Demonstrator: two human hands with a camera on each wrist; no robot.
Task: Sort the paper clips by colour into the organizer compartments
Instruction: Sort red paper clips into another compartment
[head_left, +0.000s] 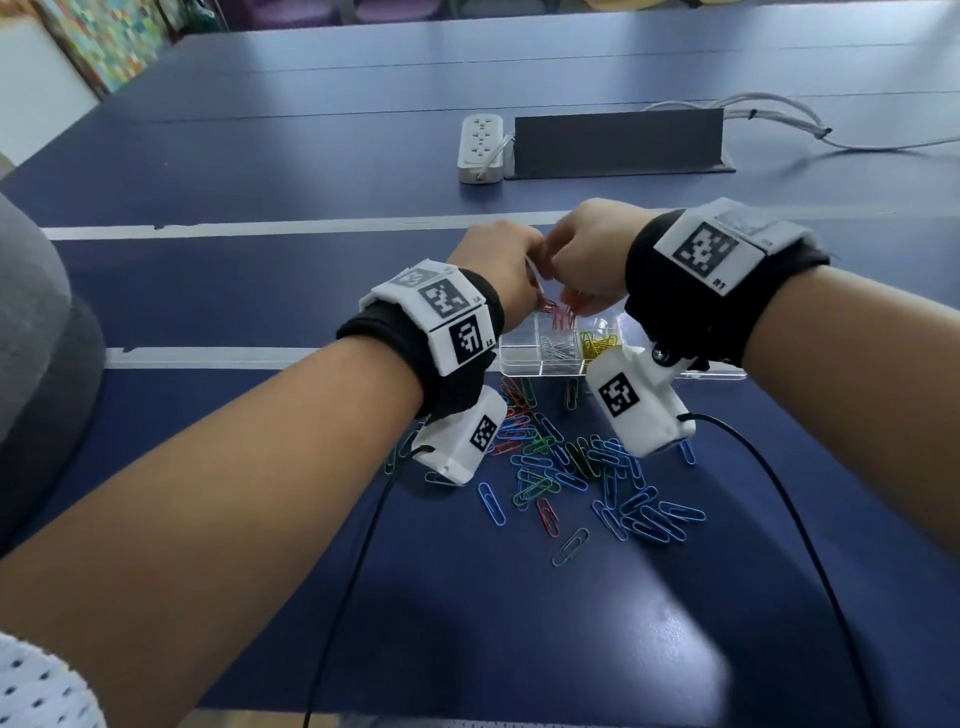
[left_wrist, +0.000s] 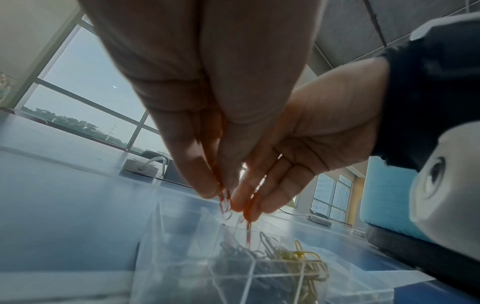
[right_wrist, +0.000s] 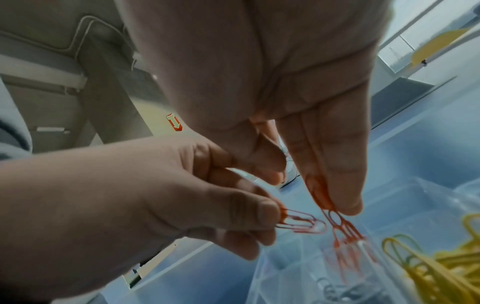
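Observation:
Both hands hover close together over the clear organizer (head_left: 521, 372). My left hand (head_left: 535, 291) pinches red paper clips (left_wrist: 224, 198) between thumb and fingertips. My right hand (head_left: 577, 301) points its fingers (right_wrist: 337, 185) straight down, thumb apart; red clips (right_wrist: 345, 230) lie along them and drop off the tips, blurred, towards the middle back compartment. Silver clips (head_left: 558, 349) fill the middle front compartment, and yellow clips (head_left: 598, 343) the one to its right. A loose pile of blue, green and red clips (head_left: 571, 467) lies on the table in front of the organizer.
The blue table (head_left: 311, 156) stretches far behind the organizer. A white power strip (head_left: 480, 148) and a dark cable box (head_left: 618, 140) sit at the back. Black wrist-camera cables (head_left: 779, 493) trail over the near table. A grey cushion (head_left: 31, 338) is at the left edge.

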